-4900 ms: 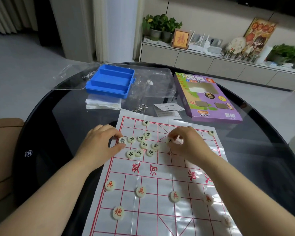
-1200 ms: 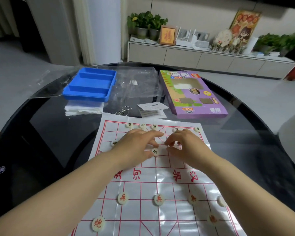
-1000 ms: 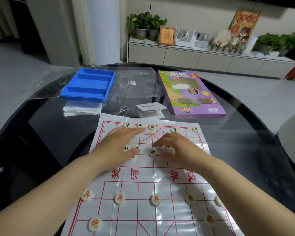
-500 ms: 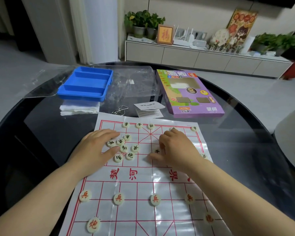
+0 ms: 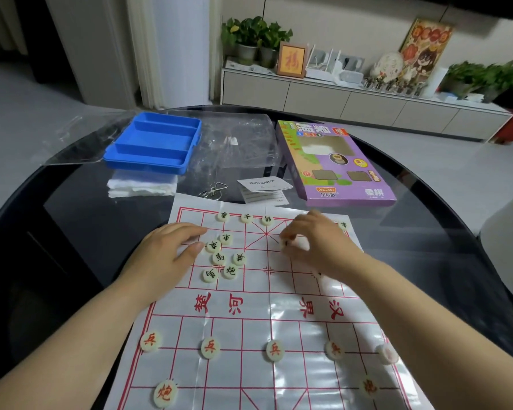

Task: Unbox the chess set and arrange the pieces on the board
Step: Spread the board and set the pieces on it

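The paper board (image 5: pixel 249 306) lies flat on the table (image 5: pixel 86 232), with the red pieces (image 5: pixel 210 347) already in neat rows on the near side. The left hand (image 5: pixel 166 255) rests with straight fingers beside the little pile of black pieces (image 5: pixel 219 257), likely to keep them together (they are round and could slide). The right hand (image 5: pixel 317 247) pinches one round piece (image 5: pixel 285 243) in curled fingers near the far rows, ready to set it down. Half a second ago that hand lay lower and flatter; the pile looks the same.
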A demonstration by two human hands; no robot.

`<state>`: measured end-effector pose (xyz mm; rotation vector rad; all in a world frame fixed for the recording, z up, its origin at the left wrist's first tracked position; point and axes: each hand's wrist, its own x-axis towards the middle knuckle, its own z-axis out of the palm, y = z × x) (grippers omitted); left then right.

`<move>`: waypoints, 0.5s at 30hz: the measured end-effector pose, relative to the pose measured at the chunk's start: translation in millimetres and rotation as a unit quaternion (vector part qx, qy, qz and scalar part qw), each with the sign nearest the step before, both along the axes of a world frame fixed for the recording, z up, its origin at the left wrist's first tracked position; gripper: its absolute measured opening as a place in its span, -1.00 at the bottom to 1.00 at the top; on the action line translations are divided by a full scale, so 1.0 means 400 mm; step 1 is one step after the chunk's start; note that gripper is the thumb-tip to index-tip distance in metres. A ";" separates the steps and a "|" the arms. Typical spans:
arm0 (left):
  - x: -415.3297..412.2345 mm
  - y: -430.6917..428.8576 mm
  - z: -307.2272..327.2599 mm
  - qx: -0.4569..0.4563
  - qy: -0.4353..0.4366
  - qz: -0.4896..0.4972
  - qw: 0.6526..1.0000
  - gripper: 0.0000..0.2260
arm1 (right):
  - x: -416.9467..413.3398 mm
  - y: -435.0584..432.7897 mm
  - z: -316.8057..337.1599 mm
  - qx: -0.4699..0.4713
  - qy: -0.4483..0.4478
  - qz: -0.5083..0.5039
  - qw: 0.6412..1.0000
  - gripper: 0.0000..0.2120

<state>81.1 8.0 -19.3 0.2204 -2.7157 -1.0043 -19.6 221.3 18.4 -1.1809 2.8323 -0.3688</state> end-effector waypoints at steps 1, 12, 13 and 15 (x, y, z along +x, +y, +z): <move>-0.001 0.000 0.001 0.000 0.001 0.002 1.000 -0.71 | -0.015 0.003 0.007 -0.018 0.012 -0.025 0.999 -0.78; -0.005 -0.002 0.003 0.003 -0.005 -0.003 1.000 -0.71 | -0.090 -0.037 -0.026 0.023 0.031 -0.091 0.995 -0.71; -0.005 -0.003 0.003 0.002 -0.007 -0.004 1.000 -0.71 | -0.092 -0.039 -0.028 0.031 0.031 -0.093 0.995 -0.71; -0.004 -0.004 0.002 -0.001 -0.008 -0.005 1.000 -0.71 | -0.096 -0.041 -0.030 0.037 0.022 -0.099 0.994 -0.70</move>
